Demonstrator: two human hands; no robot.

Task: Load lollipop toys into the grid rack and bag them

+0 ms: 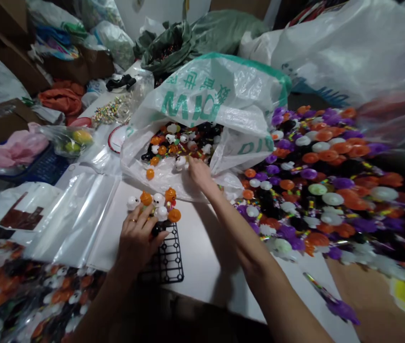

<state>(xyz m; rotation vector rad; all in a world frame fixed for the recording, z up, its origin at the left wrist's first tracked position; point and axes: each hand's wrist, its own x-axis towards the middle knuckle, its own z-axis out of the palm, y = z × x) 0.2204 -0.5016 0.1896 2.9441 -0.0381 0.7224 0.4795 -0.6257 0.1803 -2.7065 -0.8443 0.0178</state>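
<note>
My left hand (140, 233) rests with fingers spread over a black grid rack (170, 257) at the table's front edge. White skull and orange pumpkin pieces (158, 200) stand clustered at its fingertips, and a black piece (157, 227) lies by the thumb. My right hand (199, 172) reaches to the mouth of a white plastic bag (241, 124) with green lettering. Its fingers are closed at a white skull piece (181, 163); the grip itself is partly hidden. Inside the bag lie several orange, white and black pieces (162, 150).
A big heap of purple, orange and white pieces (320, 181) covers the right side. More pieces (55, 295) lie at the lower left. Clear plastic sleeves (70, 214) and a blue basket (41, 166) are left. A purple-ended stick (338, 305) lies lower right.
</note>
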